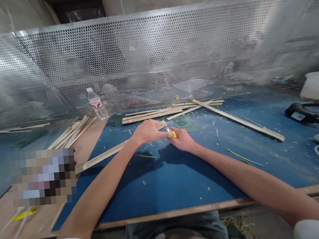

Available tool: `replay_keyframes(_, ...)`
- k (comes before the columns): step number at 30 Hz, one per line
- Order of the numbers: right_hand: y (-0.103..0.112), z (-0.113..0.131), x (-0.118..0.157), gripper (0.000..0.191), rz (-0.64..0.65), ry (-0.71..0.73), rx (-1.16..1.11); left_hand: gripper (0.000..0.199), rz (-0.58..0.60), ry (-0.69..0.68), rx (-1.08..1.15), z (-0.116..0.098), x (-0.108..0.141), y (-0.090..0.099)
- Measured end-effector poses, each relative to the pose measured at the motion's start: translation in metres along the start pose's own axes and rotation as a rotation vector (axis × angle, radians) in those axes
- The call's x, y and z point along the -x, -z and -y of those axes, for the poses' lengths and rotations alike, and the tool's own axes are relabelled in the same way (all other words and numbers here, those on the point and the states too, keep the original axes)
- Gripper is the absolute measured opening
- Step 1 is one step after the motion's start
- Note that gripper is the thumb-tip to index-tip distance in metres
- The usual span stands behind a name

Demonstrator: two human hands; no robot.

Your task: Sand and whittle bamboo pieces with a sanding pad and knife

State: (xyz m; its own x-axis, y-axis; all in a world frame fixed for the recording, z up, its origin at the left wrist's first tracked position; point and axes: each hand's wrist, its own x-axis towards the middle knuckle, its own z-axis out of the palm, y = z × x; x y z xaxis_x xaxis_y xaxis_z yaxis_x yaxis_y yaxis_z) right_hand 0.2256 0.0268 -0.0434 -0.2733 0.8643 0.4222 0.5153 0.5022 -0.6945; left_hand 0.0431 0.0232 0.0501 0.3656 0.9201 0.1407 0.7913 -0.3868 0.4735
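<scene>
Pale wooden strip (pixel 105 156) is over the blue mat (pixel 166 193), running slantwise from the near left, under my left forearm, up to my hands; long axis near-left to far-right, its worked end pointing right and slightly away. My left hand (pixel 148 131) grips it close to that end; my right hand (pixel 185 139) is closed round the yellow-handled knife (pixel 174 134), blade right at the wood. Exact cut hidden by fingers. Looks mid-cut to me; shavings (pixel 217 135) suggest some cutting done, but can't tell which loose pieces are finished or how much is left. Beyond my hands, stacked strips (pixel 148 116); to the right, a long slat (pixel 240 121) lies slantwise; left, a fanned bundle (pixel 71 134), bottle (pixel 98 104) behind it.
</scene>
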Motion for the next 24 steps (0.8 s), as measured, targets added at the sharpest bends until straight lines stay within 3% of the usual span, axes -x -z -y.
replay_keyframes(7,0.0045,0.0015,-0.0014,0.009,0.048,0.006,0.015,0.057,-0.014,-0.026,-0.048,-0.0004,0.0007,-0.0015)
replay_keyframes(11,0.0058,0.0055,-0.0024,0.011,-0.010,-0.040,0.066,0.057,-0.043,-0.024,-0.046,-0.0007,0.0006,-0.0021)
replay_keyframes(16,0.0055,0.0045,-0.0059,0.018,-0.055,-0.144,0.114,0.049,-0.160,0.000,-0.133,-0.0023,-0.0005,-0.0054)
replay_keyframes(20,0.0071,0.0005,-0.0070,0.016,-0.081,-0.129,0.045,0.056,-0.131,-0.020,-0.111,-0.0015,-0.0016,-0.0060)
replay_keyframes(24,0.0091,-0.0006,-0.0054,0.024,-0.123,-0.168,-0.014,0.060,-0.203,-0.069,-0.119,-0.0006,-0.0018,-0.0032)
